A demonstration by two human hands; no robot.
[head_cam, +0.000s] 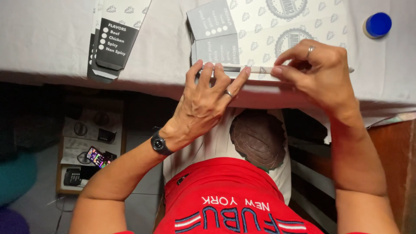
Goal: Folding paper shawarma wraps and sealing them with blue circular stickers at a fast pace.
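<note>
Cardboard box blank (277, 34) lies flat at the near edge of the white surface (52, 39). Left hand (208, 93) presses its folded flap with spread fingers; right hand (318, 69) pinches the crease. Risk: blank slides off the edge, crease goes crooked.

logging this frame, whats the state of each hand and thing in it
left hand: fingertips pressed on the carton's near edge
right hand: pinching that edge
flat printed carton: unfolded, at the table edge
stack of flat cartons: lying flat, overhanging the edge
blue cap: on the table, apart
smartphone: screen lit, below
</note>
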